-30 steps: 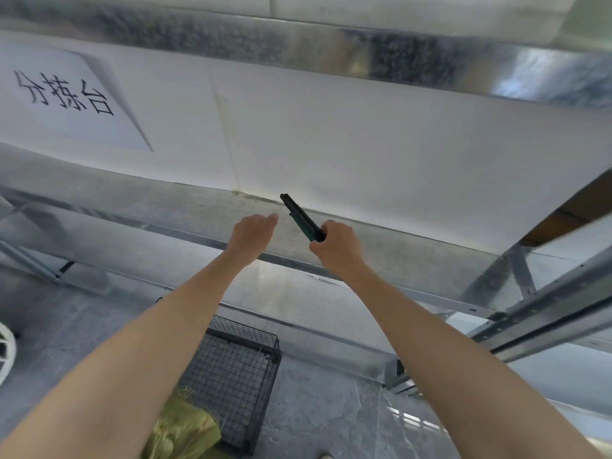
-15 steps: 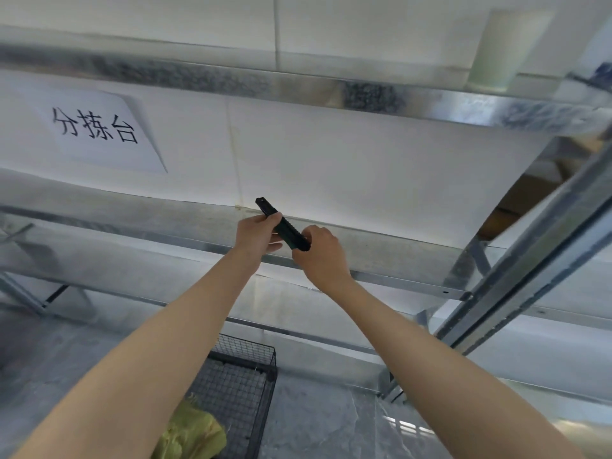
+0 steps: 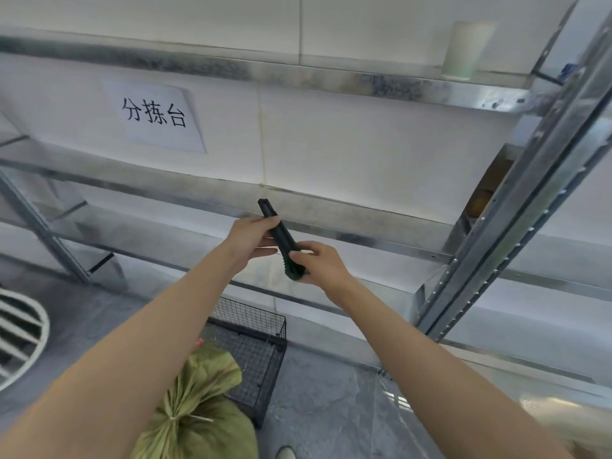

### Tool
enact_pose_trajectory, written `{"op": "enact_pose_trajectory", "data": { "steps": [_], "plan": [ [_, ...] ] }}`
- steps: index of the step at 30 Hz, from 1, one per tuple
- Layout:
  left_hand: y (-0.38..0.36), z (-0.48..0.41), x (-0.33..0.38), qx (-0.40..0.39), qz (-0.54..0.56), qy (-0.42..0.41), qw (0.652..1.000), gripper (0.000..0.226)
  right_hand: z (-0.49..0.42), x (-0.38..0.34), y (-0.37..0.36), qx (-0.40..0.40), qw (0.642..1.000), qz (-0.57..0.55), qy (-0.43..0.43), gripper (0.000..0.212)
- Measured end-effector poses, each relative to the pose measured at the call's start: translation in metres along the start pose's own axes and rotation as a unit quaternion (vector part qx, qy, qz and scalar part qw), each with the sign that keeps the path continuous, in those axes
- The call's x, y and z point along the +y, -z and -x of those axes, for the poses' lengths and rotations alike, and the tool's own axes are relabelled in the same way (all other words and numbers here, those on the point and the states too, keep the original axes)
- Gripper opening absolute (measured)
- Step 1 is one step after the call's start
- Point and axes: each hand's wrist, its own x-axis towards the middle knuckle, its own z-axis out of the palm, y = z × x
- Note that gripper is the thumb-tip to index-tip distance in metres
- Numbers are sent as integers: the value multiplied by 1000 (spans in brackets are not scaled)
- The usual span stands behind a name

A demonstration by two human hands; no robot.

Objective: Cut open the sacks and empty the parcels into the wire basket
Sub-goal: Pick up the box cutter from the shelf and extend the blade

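Observation:
A black and dark green utility knife [image 3: 280,235] is held up in front of the metal shelving. My right hand [image 3: 319,265] grips its lower, green end. My left hand [image 3: 253,236] pinches the knife's upper black part between thumb and fingers. No blade shows. Below, a green woven sack [image 3: 202,412], tied at its neck with a white tie, stands on the floor against the black wire basket [image 3: 261,346]. The basket's inside is partly hidden by my left arm and the sack.
A galvanised metal shelf rack [image 3: 331,223] runs across the view, with a paper sign [image 3: 154,115] on the white wall behind. A slanted metal upright [image 3: 516,207] stands at the right. A white round slatted object [image 3: 20,339] lies at the left edge. Grey stone floor [image 3: 331,409] spreads below.
My left hand came across from beside the knife and took hold of its upper part. Both hands and the knife have moved lower and nearer. The view tilted down, showing more of the sack.

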Motion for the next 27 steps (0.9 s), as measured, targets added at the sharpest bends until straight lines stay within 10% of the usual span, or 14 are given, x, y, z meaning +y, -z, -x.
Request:
{"op": "enact_pose_trajectory", "data": {
  "steps": [10,27],
  "plan": [
    [54,87,-26,10,-3,20,1000,24,74,17,-52,-152,979,-86,-108,28],
    [200,169,-49,-57,-61,1,996,17,147,57,-226,-10,999,-48,-23,18]
  ]
}}
